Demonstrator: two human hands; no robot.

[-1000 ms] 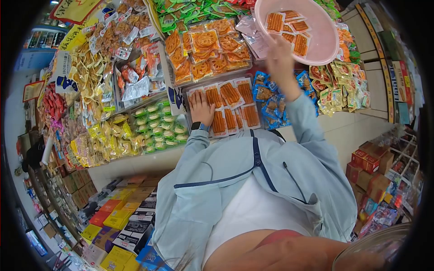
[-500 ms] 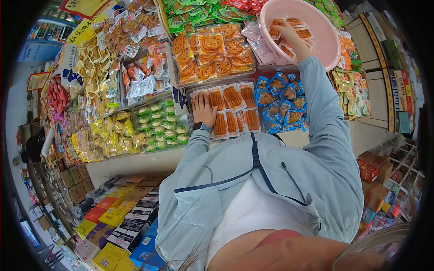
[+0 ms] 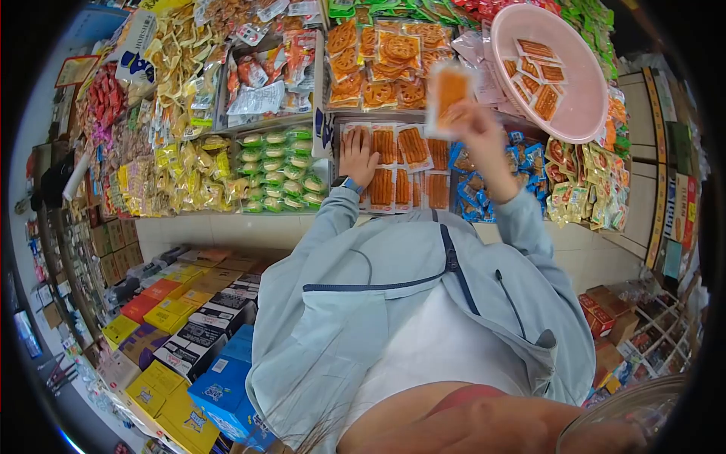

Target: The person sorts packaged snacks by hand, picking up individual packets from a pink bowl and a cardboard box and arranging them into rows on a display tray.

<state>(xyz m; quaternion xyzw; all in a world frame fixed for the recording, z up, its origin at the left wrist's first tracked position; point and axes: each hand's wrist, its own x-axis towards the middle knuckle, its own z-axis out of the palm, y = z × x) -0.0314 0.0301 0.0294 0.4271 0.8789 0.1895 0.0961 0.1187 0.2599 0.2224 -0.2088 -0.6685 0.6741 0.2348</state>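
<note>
My right hand holds one flat packet of orange-brown strips, slightly blurred, above the display between the bin and the pink basin. Similar packets lie inside the pink basin at the upper right. My left hand lies flat with fingers spread on the left end of the bin of strip packets. These packets sit in rows, face up. A dark watch is on my left wrist.
Round orange snack packs fill the bin behind. Blue packets are on the right, green-and-white packs on the left. Gold packets lie below the basin. Stacked yellow boxes and blue boxes stand at the lower left.
My right hand has left the basin and moved left and down, and now has a packet in it. My left hand stays on the packets. The whole view has shifted.
</note>
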